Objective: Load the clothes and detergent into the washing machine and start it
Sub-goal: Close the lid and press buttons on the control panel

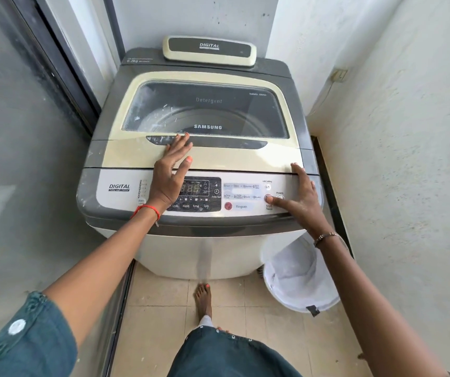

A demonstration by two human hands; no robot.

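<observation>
While both hands press the washing machine (pixel 199 159), a white basket (pixel 297 278) stands beside it.

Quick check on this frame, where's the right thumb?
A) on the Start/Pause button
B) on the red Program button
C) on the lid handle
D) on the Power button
A: the right hand spreads over the right end of the control panel with its thumb tip on the round Start/Pause button, left of the Power button; the red Program button is untouched, and the left hand lies flat on the closed lid.
</observation>
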